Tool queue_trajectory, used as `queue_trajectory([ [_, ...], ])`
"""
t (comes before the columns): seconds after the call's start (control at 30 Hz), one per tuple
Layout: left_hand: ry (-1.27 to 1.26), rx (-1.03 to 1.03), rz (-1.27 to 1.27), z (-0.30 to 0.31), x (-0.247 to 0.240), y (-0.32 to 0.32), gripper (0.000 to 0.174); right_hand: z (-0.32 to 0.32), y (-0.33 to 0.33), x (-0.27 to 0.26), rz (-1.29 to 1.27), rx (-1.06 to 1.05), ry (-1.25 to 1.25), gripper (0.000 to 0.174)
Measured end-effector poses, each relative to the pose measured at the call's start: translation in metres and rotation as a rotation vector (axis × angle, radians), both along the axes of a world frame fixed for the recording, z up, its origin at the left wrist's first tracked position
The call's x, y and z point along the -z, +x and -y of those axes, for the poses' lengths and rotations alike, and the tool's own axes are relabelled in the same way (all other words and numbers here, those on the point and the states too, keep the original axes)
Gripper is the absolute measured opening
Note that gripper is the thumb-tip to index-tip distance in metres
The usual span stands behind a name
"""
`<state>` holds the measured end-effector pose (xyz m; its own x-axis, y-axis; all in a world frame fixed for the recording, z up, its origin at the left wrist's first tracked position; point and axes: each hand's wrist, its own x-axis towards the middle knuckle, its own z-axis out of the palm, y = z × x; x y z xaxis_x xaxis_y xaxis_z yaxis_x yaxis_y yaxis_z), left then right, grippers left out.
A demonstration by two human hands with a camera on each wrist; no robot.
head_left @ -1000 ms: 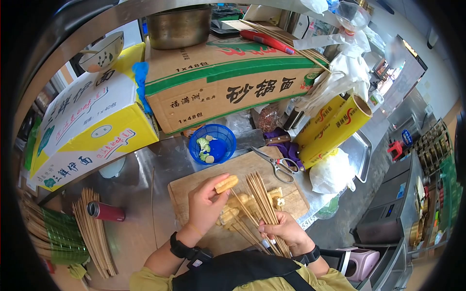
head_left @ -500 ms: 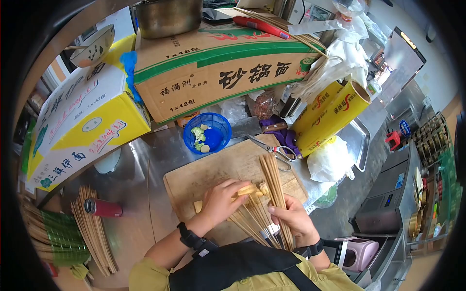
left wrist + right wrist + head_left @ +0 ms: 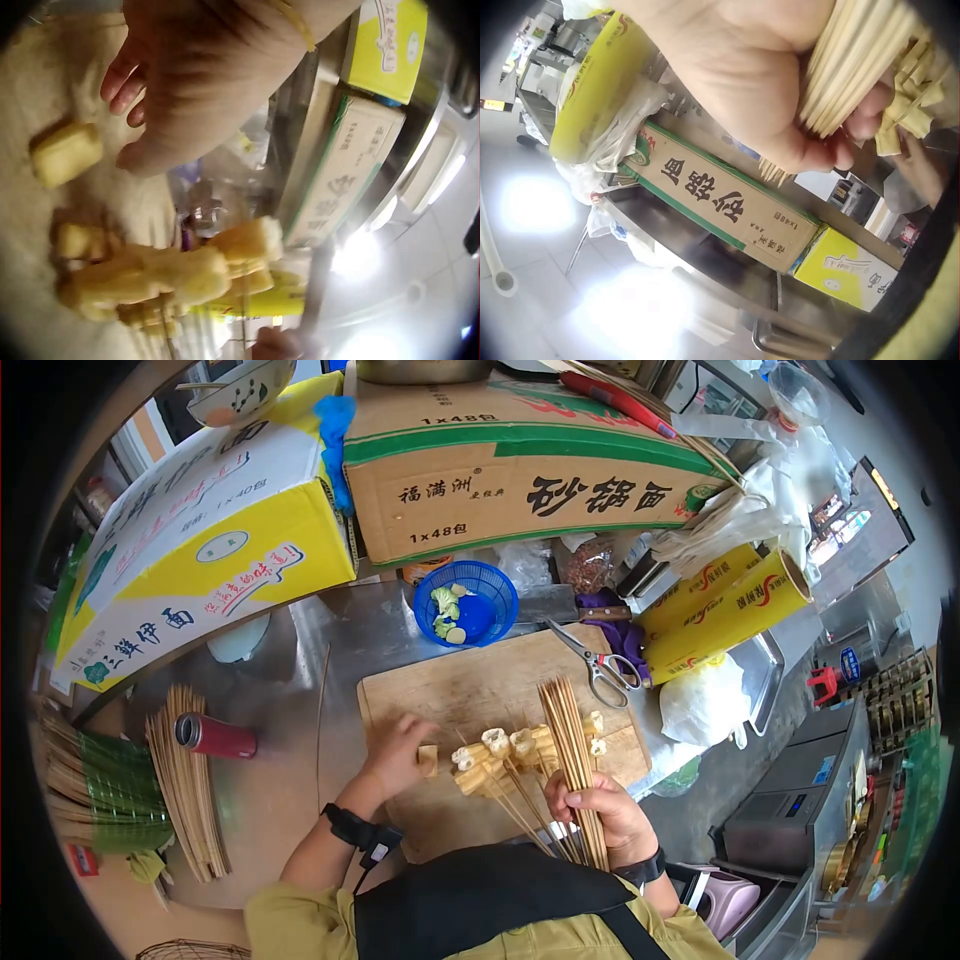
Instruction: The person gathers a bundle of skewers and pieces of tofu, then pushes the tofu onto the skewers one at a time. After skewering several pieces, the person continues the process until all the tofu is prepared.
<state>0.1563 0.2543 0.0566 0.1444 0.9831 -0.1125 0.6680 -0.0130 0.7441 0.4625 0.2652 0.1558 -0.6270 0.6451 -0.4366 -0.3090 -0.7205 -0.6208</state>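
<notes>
My right hand [image 3: 608,822] grips a thick bundle of bamboo skewers [image 3: 570,745], tips up, over the right part of the wooden cutting board [image 3: 440,695]. In the right wrist view the fingers curl round the skewers [image 3: 855,64]. The left hand [image 3: 393,755] is over the board's left side, holding nothing, its fingers loosely bent. Beside its fingertips lies one loose golden piece that looks like fried dough [image 3: 67,154]. Several similar pieces on skewers [image 3: 490,760] lie in a pile between the hands, their sticks pointing toward the body. Some have pale hollow ends.
Scissors [image 3: 605,675] lie at the board's far right corner. Behind it are a blue basket [image 3: 508,622] with vegetable pieces, cartons [image 3: 440,490] and yellow film rolls [image 3: 730,620]. More skewers [image 3: 190,800] and a red flask [image 3: 225,738] lie at left; a white bag [image 3: 705,700] is at right.
The left hand carried a fried dough piece on a skewer to the pile and let go, then moved left to the loose piece. The right hand keeps holding the skewer bundle. The head view has shifted.
</notes>
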Motion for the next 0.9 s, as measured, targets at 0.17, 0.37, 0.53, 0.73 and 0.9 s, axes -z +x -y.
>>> queue_trajectory([
  [0.17,-0.033,0.031,-0.162,0.010,0.008,0.009,0.032,-0.002,0.002,-0.007,0.190,-0.071,0.116,0.013],
  [0.37,-0.128,-0.485,0.907,-0.012,0.002,-0.019,0.011,0.001,0.004,-0.008,0.258,0.002,0.167,0.020],
  [0.53,-0.229,-0.520,1.517,-0.017,-0.052,-0.016,0.013,0.004,0.002,-0.010,0.222,0.043,0.126,0.019],
  [0.73,-0.303,-0.303,1.533,-0.018,-0.094,0.017,0.029,0.004,0.003,-0.010,0.160,0.032,0.095,0.013],
  [0.9,-0.206,-0.411,1.345,-0.018,-0.082,0.015,0.028,0.006,0.005,-0.011,0.237,0.066,0.127,0.017],
])
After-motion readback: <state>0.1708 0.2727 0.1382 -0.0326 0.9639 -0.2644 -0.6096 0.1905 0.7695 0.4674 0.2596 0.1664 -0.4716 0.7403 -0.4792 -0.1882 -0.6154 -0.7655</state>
